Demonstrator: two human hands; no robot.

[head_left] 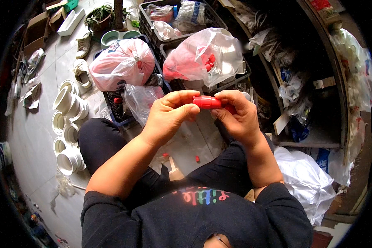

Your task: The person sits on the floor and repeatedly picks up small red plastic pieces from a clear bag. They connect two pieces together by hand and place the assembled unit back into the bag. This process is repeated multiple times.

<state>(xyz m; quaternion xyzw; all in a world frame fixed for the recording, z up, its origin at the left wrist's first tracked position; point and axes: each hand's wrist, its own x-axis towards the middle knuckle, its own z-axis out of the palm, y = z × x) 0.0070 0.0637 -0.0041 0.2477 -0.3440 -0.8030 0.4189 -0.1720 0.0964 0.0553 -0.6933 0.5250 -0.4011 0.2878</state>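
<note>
A small red plastic fitting (206, 102), ribbed and cylindrical, lies level between my two hands in front of my knees. The thumb and fingers of my left hand (167, 113) pinch its left end. My right hand (240, 118) grips the right end, and another bit of red shows beneath those fingers; whether it is part of the same piece I cannot tell. Just beyond my hands, an opened clear plastic bag (182, 58) holds more red pieces. A tied whitish bag (122, 66) with reddish contents sits to its left on a dark crate.
White pipe fittings (70, 161) stand on the tiled floor at left, near a pair of shoes (82, 72). Small red pieces (197, 158) lie between my legs. A dark shelf (318, 142) with plastic bags rises at right, beside a large white sack (304, 182).
</note>
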